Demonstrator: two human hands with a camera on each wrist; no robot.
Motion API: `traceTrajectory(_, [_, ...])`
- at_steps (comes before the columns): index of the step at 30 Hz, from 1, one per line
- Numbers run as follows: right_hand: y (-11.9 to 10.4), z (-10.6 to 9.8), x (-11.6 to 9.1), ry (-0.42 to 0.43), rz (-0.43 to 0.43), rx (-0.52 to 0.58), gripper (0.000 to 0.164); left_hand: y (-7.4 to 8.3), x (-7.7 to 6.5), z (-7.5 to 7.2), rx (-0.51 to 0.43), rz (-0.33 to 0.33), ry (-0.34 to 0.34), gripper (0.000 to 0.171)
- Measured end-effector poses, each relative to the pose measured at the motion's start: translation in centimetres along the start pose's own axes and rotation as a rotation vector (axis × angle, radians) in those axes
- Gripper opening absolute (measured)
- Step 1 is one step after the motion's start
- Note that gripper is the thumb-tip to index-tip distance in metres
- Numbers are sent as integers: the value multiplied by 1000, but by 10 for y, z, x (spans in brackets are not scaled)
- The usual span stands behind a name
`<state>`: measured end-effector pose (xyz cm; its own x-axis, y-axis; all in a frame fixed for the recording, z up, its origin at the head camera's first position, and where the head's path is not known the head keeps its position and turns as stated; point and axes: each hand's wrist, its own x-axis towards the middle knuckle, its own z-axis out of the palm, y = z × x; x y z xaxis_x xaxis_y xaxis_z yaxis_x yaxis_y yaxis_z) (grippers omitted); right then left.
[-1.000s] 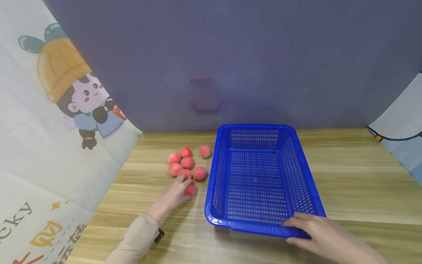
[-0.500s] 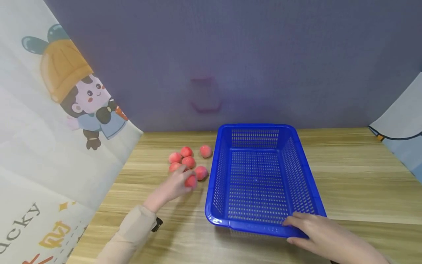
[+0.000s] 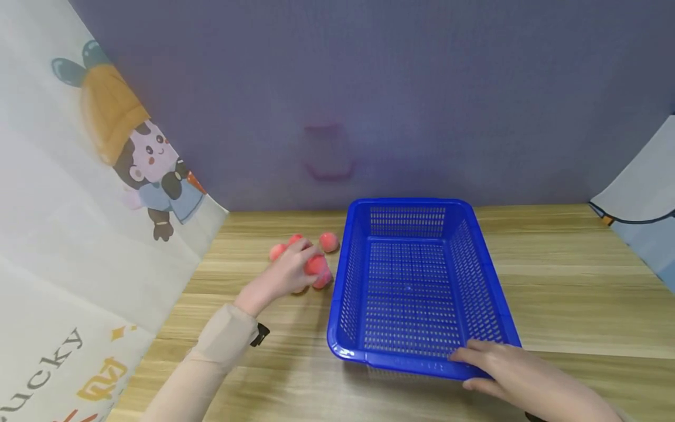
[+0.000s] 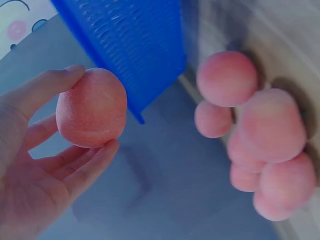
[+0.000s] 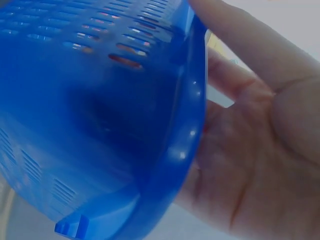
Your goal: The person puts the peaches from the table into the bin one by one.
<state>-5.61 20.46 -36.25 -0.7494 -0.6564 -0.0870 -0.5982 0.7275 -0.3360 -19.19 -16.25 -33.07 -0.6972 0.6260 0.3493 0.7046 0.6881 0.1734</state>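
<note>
My left hand [image 3: 285, 272] holds a peach [image 4: 92, 109] between thumb and fingers, raised off the table in the left wrist view. In the head view this hand is left of the blue plastic basket [image 3: 411, 362] and overlaps several of the loose peaches [image 3: 329, 241] lying on the table. Those peaches [image 4: 272, 125] are bunched together at the right of the left wrist view. At the basket's near right corner, my right hand [image 3: 503, 369] grips the rim, thumb on one side and fingers on the other. The basket's slotted wall [image 5: 115, 115] fills much of the right wrist view.
The wooden tabletop [image 3: 580, 281] ends at a grey-purple upright panel [image 3: 411, 105] behind the basket. A white printed cloth [image 3: 63, 234] with a cartoon figure hangs on the left. Another printed cloth [image 3: 643, 187] borders the right side.
My left hand has lifted the peach and moved it away from me and slightly right, over the other peaches. The right hand and basket have stayed in place.
</note>
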Motion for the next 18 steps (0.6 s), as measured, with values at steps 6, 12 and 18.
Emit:
traceTrajectory(6, [1, -1, 0, 30, -34, -42, 34, 6, 18, -10, -27, 21, 16, 41])
traceTrajectory(12, [1, -3, -1, 46, -52, -56, 32, 10, 40, -17, -56, 108, 59, 34])
traceTrajectory(18, [-2, -3, 0, 30, -39, -58, 34, 22, 62, -23, -63, 94, 11, 32])
